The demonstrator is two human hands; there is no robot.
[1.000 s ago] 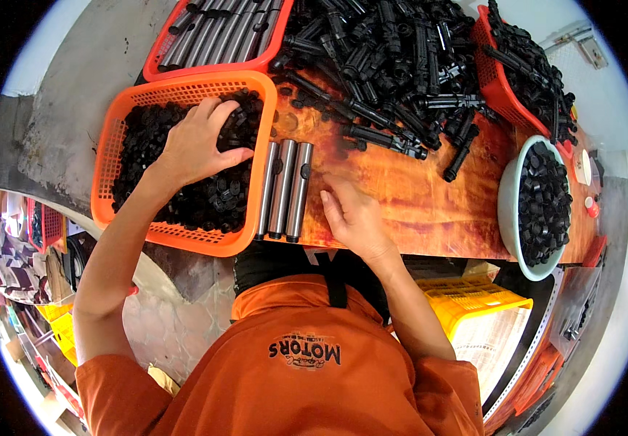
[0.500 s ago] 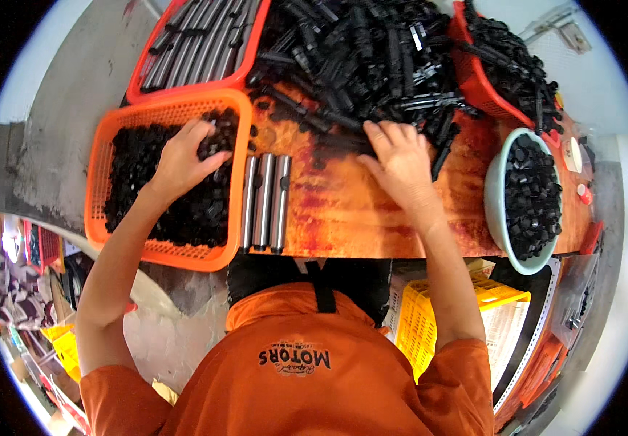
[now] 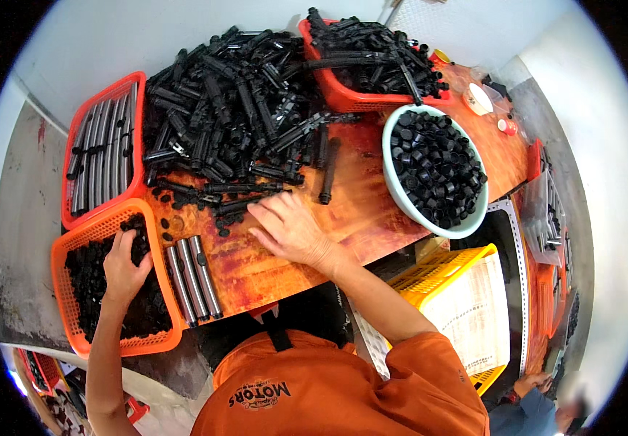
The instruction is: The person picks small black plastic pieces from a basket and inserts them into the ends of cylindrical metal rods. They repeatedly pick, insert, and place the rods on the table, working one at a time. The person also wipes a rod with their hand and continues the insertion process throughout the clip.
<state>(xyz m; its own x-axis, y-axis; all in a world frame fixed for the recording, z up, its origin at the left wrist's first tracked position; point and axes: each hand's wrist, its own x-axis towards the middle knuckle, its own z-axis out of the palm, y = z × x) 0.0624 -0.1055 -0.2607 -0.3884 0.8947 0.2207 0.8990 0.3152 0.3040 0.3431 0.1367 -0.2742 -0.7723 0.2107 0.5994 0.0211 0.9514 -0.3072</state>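
Note:
My left hand (image 3: 122,267) reaches into the orange plastic basket (image 3: 173,320) at the left, its fingers and thumb curled round some small black parts (image 3: 138,240); the fingertips are partly hidden. My right hand (image 3: 292,229) lies low over the wooden table, fingers stretched and thumb apart, holding nothing I can see. Its fingertips are beside the near edge of a large heap of black plastic tubes (image 3: 219,109). Between my hands, three shiny metal tubes (image 3: 195,280) lie side by side against the orange basket.
A red basket (image 3: 139,145) of metal tubes stands at the far left. Another red basket (image 3: 339,98) heaped with black tubes is at the back. A pale green bowl (image 3: 394,178) holds black caps. Below the table edge sits a yellow crate (image 3: 437,276). Another person's hand (image 3: 532,383) shows lower right.
The view has swung to the right, so the table appears further left and more of its right end shows. Both hands stay near the same things. Another person has come into view.

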